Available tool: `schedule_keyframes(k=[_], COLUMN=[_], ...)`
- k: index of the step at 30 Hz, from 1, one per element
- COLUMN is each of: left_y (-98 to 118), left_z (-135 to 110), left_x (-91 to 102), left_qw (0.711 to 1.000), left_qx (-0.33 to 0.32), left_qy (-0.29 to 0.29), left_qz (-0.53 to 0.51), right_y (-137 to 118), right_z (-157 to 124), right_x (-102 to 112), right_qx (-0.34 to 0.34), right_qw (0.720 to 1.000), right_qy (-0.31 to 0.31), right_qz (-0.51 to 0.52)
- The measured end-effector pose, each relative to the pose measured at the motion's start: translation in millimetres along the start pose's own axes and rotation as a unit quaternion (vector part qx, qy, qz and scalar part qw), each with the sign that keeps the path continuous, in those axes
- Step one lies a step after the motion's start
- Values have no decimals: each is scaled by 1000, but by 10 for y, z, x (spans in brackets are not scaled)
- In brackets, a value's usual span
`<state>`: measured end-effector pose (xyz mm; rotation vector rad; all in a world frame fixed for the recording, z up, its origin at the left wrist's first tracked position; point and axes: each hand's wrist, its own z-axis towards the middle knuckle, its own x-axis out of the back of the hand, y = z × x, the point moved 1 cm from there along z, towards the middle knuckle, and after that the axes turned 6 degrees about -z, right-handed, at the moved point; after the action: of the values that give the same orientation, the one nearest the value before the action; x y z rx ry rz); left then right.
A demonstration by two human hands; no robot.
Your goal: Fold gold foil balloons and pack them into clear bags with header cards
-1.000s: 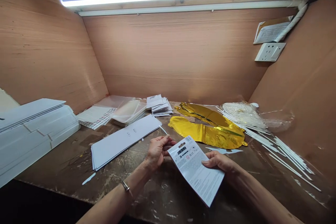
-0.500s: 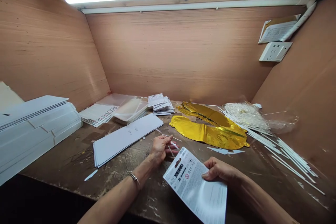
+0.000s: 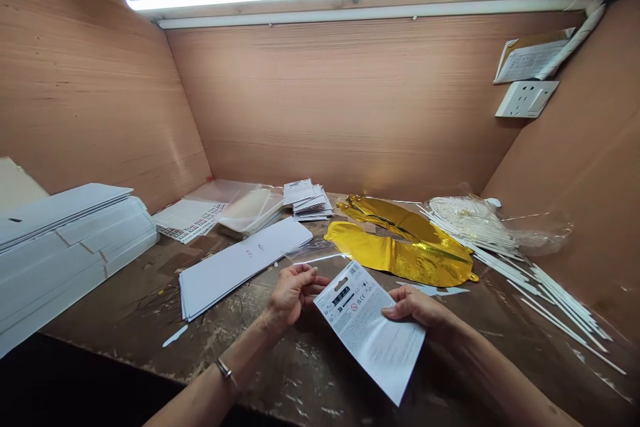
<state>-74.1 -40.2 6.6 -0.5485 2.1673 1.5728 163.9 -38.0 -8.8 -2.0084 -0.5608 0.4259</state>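
My right hand (image 3: 413, 307) grips a white printed header card (image 3: 373, 333) by its right side, thumb on top. Small black text, symbols and a hang hole show on the card, which is tilted over the bench. At the card's upper left corner, my left hand (image 3: 295, 290) pinches a clear plastic bag (image 3: 317, 253) between thumb and fingers. The bag spreads out behind the card; whether the card's top edge is inside it I cannot tell. Beyond the hands lie shiny gold foil balloons (image 3: 400, 257), flat and uninflated.
Folded white sheets (image 3: 245, 267) lie left of centre, with a stack of printed cards (image 3: 307, 200) behind. Clear bags (image 3: 253, 210) and a sticker sheet (image 3: 190, 219) are at the back left. White cartons (image 3: 75, 240) stand far left. White sticks (image 3: 565, 303) spread along the right.
The clear bag has opened out from a narrow, crumpled shape to a wide sheet behind the card. My left hand has shifted left and slightly down. The card has risen and tilted a little.
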Motion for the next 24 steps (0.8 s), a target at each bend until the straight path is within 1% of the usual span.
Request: schedule_keyframes(k=[2, 5, 7, 9, 13, 17, 19, 22, 24], left_y=[-21, -71, -98, -115, -143, -174, -200, -252, -278], left_z=[-13, 3, 20, 31, 34, 29, 25, 22, 31], left_x=[11, 8, -4, -15, -29, -59, -97, -183, -230], left_qw=[1000, 997, 995, 993, 990, 991, 994, 993, 987], left_qx=[-21, -59, -80, -101, -126, -129, -111, -90, -93], left_qy=[20, 42, 49, 57, 63, 27, 4, -61, -97], left_qz=[-11, -21, -17, -10, -14, -13, -19, -55, -88], right_y=[-39, -88, -108, -114, -88, -65, -69, -90, -109], right_z=[-29, -52, -59, -60, -40, 2, 26, 55, 61], right_x=[-16, -67, -106, -140, -181, -225, -258, -311, -332], right_qx=[18, 47, 67, 82, 98, 120, 132, 144, 153], right_qw=[1000, 998, 996, 995, 992, 988, 986, 984, 982], right_qy=[11, 43, 60, 64, 76, 95, 101, 108, 111], right_qz=[5, 2, -1, 3, 7, 6, 6, 7, 5])
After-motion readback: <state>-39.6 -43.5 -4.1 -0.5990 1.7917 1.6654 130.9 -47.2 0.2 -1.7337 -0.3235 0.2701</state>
